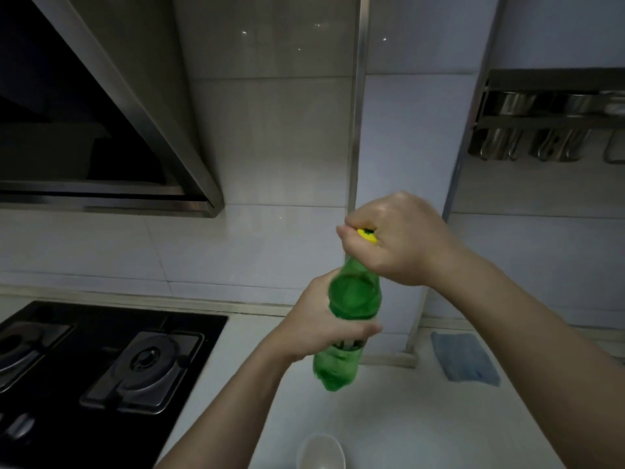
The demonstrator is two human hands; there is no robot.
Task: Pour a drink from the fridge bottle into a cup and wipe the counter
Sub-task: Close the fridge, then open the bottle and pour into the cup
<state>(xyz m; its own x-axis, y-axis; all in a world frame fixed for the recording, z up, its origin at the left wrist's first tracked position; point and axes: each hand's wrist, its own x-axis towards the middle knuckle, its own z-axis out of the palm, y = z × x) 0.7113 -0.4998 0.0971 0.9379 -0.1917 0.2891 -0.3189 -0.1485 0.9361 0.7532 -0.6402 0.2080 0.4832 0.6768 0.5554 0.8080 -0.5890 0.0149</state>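
A green plastic bottle (351, 299) is held upright above the white counter (406, 418). My left hand (314, 323) grips its middle from the left. My right hand (395, 238) curls over the top and pinches the yellow cap (367, 235). A white cup (321, 451) stands on the counter at the bottom edge, below the bottle. A blue cloth (463, 357) lies flat on the counter to the right, behind my right forearm.
A black gas hob (101, 360) with two burners fills the lower left. A range hood (101, 130) hangs at the upper left. On the right wall is a metal rack (548, 120) with hanging utensils. A tiled wall stands behind.
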